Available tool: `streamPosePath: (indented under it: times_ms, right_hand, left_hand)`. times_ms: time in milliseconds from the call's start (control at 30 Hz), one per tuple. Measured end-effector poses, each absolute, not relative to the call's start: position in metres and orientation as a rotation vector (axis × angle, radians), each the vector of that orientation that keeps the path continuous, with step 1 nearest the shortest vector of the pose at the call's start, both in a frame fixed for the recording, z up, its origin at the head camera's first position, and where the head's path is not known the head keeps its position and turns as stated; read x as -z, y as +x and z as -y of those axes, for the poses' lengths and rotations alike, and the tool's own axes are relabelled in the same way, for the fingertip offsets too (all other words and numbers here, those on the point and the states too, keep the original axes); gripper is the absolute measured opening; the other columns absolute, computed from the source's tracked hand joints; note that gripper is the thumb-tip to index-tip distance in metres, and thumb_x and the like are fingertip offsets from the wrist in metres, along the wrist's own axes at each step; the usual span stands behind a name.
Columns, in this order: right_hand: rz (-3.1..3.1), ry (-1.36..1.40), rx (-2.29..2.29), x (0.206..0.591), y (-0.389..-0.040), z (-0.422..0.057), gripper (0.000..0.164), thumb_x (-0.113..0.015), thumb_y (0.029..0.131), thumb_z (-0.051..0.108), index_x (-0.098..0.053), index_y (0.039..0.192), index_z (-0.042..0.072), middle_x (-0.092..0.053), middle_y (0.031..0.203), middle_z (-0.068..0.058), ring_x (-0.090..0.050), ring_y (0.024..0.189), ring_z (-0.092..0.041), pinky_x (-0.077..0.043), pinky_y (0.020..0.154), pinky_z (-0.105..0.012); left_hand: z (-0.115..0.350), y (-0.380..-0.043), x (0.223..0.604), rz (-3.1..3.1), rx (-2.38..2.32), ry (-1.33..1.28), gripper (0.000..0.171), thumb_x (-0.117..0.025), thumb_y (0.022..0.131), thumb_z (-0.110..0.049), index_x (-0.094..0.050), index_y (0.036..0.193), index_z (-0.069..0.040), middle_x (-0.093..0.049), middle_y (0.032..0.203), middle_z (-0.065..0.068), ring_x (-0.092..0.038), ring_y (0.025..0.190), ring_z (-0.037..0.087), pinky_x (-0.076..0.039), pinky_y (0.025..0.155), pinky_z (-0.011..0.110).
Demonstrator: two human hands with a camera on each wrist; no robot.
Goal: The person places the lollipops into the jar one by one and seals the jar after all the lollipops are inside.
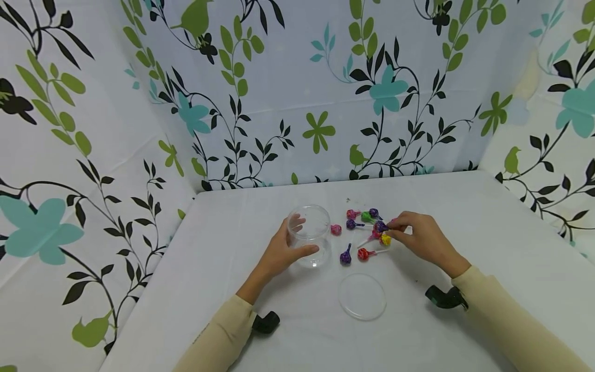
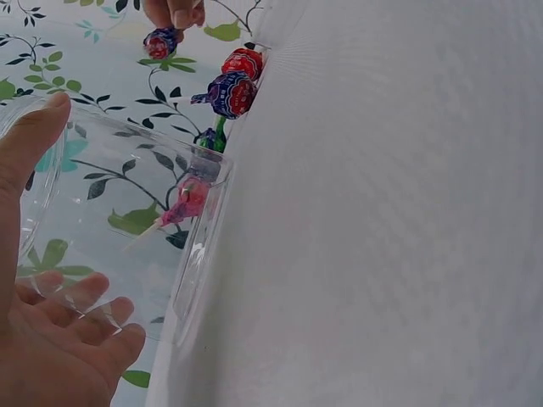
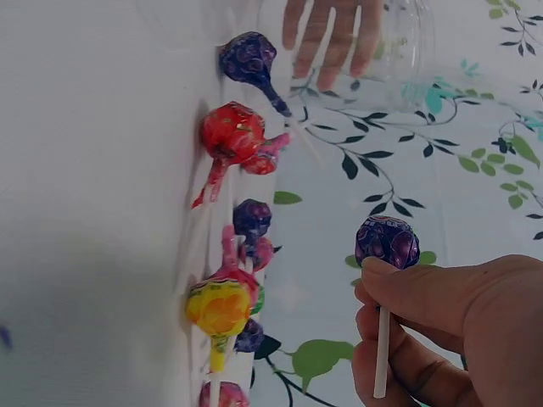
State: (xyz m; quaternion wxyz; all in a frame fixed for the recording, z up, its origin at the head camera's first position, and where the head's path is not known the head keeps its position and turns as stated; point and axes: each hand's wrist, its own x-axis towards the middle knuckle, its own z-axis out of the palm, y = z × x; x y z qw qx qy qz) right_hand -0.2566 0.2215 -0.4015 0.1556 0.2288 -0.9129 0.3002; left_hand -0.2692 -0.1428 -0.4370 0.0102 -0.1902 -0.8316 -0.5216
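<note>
My left hand (image 1: 279, 256) holds a clear plastic jar (image 1: 310, 232) from its left side, thumb across the front and fingers round the back. The jar stands upright with its mouth up and no lollipops inside. Between thumb and fingers, my right hand (image 1: 420, 235) pinches a purple-wrapped lollipop (image 3: 386, 242) just below its candy head, the white stick pointing down in the right wrist view. This lollipop is raised over a loose group on the table, which includes a yellow lollipop (image 3: 221, 307), a red lollipop (image 1: 364, 254) and a purple lollipop (image 1: 346, 257).
A clear round lid (image 1: 362, 319) lies flat in front of the jar. One pink lollipop (image 1: 336, 229) is close to the jar's right side, and a green one (image 1: 367, 217) lies farther back. Floral fabric (image 1: 279, 93) surrounds the white table (image 1: 232, 222) behind and at both sides.
</note>
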Motion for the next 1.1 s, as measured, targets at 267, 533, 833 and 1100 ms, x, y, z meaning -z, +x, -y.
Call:
streamPosePath:
  times_ms: [267, 533, 833, 1100]
  right_hand:
    - [2.594, 0.713, -0.902, 0.378, -0.263, -0.199, 0.012, -0.079, 0.093, 0.005, -0.081, 0.105, 0.002, -0.07, 0.091, -0.001, -0.063, 0.086, -0.022, -0.058, 0.076, -0.042]
    - [2.591, 0.746, -0.936, 0.364, -0.265, -0.182, 0.014, -0.08, 0.092, 0.006, -0.081, 0.106, 0.002, -0.07, 0.092, -0.001, -0.064, 0.088, -0.023, -0.056, 0.077, -0.044]
    - [2.552, 0.793, -0.952, 0.352, -0.267, -0.167, 0.013, -0.08, 0.092, 0.006, -0.081, 0.105, 0.002, -0.066, 0.086, 0.001, -0.06, 0.084, -0.021, -0.054, 0.073, -0.037]
    - [2.549, 0.835, -0.984, 0.345, -0.27, -0.151, 0.014, -0.081, 0.092, 0.005, -0.081, 0.105, 0.003, -0.068, 0.088, 0.001, -0.063, 0.085, -0.02, -0.057, 0.072, -0.034]
  left_hand:
    - [0.143, -0.269, 0.437, 2.593, 1.628, -0.592, 0.102, -0.088, 0.083, -0.049, -0.031, 0.161, -0.017, -0.047, 0.158, 0.0, -0.04, 0.146, 0.022, -0.031, 0.118, 0.047]
    - [0.143, -0.269, 0.437, 2.601, 1.62, -0.601, 0.105, -0.087, 0.083, -0.05, -0.028, 0.163, -0.012, -0.046, 0.158, 0.001, -0.039, 0.147, 0.022, -0.03, 0.118, 0.047]
    - [0.142, -0.269, 0.437, 2.606, 1.584, -0.599, 0.106, -0.086, 0.083, -0.053, -0.029, 0.162, -0.012, -0.047, 0.158, 0.0, -0.041, 0.146, 0.023, -0.033, 0.117, 0.048]
    - [0.139, -0.266, 0.437, 2.619, 1.578, -0.595, 0.102, -0.086, 0.083, -0.052, -0.03, 0.161, -0.017, -0.047, 0.158, -0.002, -0.041, 0.146, 0.023, -0.033, 0.117, 0.048]
